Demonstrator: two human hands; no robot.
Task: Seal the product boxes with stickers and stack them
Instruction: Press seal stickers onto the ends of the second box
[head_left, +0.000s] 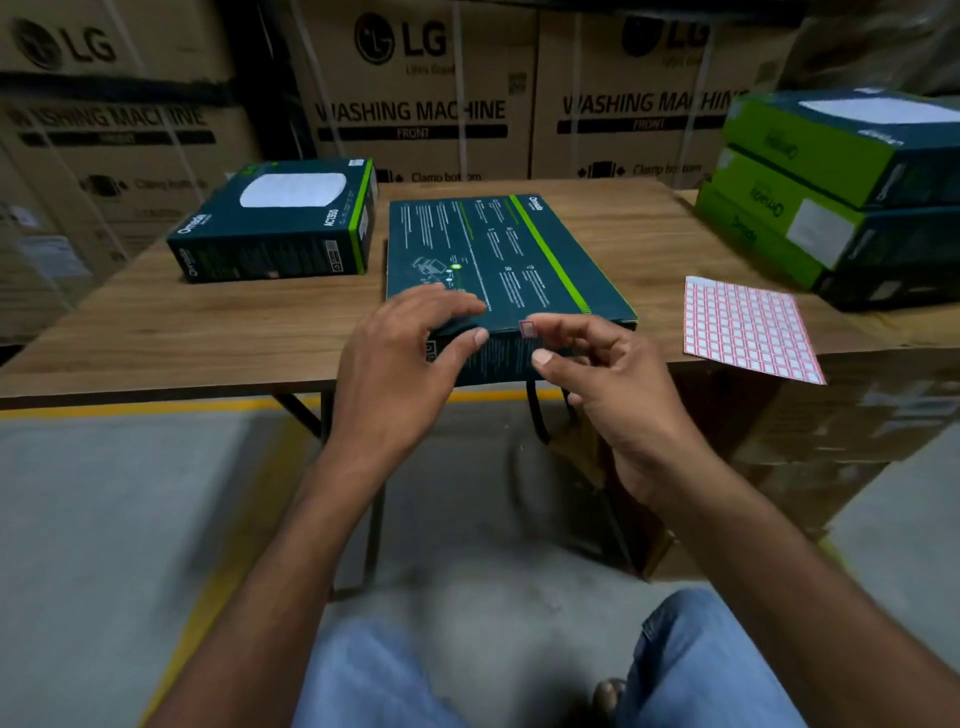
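Note:
A flat dark teal product box (498, 249) with a green stripe lies in the middle of the wooden table (208, 332), its near end at the front edge. My left hand (400, 358) rests on its near left corner, fingers flat on top, thumb against the front face. A small red-bordered sticker (527, 328) sits on the box's near top edge. My right hand (608, 374) hovers just right of it, index fingertip touching the sticker, thumb apart below. A sticker sheet (748, 332) lies to the right.
Another teal box (275, 223) lies at the table's back left. A stack of three green-sided boxes (831, 192) stands at the right. Large washing machine cartons (415, 104) wall the back. The sheet overhangs the table's front edge.

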